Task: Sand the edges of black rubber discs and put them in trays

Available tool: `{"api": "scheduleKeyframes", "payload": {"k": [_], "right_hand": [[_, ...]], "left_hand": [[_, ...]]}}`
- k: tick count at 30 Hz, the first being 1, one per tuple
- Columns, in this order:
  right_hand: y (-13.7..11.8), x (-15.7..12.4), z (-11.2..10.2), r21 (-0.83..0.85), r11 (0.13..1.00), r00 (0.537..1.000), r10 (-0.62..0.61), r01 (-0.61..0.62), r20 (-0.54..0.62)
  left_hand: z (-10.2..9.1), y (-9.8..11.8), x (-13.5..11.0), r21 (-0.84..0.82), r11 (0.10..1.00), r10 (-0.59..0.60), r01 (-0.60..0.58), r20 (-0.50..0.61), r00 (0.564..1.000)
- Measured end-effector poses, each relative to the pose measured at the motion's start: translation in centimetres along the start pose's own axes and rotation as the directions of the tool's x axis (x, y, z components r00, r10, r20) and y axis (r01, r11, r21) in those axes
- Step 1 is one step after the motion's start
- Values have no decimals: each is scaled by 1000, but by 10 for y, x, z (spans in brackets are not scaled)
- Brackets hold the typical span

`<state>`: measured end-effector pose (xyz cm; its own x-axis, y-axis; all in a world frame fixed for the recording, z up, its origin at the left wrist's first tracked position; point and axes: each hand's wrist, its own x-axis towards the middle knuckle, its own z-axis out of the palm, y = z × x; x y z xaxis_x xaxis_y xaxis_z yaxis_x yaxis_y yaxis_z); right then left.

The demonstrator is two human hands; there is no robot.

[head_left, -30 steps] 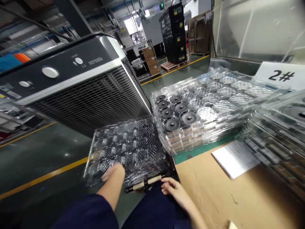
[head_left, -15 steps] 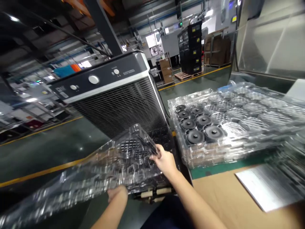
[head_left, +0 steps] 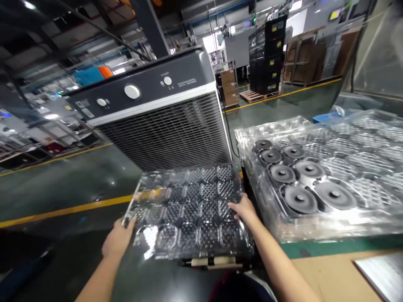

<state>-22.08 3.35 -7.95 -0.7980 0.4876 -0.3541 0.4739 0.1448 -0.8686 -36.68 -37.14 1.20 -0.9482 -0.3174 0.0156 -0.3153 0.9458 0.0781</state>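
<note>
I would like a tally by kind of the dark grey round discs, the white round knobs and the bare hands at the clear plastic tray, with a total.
Dark grey round discs: 7
White round knobs: 3
Bare hands at the clear plastic tray: 2
Total: 12

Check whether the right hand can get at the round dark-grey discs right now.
Probably yes: the discs lie to the right of the right hand, nothing visibly blocking the way. It holds the right edge of a clear rectangular plastic tray, though, so would likely need to let go first.
</note>
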Motion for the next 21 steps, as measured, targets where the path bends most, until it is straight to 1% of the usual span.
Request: {"api": "scheduleKeyframes", "payload": {"k": [2,4,6,7,10,13,16,19,21], "right_hand": [[-1,4,2,-77,997,995,-25,18,-98],[-4,5,6,-175,983,976,-86,51,-202],[-10,8,11,-283,956,950,-159,80,-270],[-12,10,13,-336,938,940,-188,85,-285],[-14,20,20,-474,879,935,-209,52,-285],[-6,30,24,-576,817,948,-161,-28,-274],[2,36,25,-649,754,956,-113,-96,-272],[5,40,24,-702,701,960,-98,-121,-264],[4,40,23,-727,674,959,-102,-130,-266]], "left_hand": [[18,11,15,-19,1000,3,-1,76,997],[34,20,23,-31,1000,3,1,125,992],[46,26,29,-22,1000,-12,16,161,987],[51,27,32,-13,1000,-21,23,179,984],[62,29,42,24,999,-31,26,247,969],[71,26,49,56,998,-26,9,326,945],[77,23,50,82,997,-28,-4,388,921],[81,22,49,96,995,-24,-19,422,906],[82,23,49,99,994,-6,-38,418,908]]}}
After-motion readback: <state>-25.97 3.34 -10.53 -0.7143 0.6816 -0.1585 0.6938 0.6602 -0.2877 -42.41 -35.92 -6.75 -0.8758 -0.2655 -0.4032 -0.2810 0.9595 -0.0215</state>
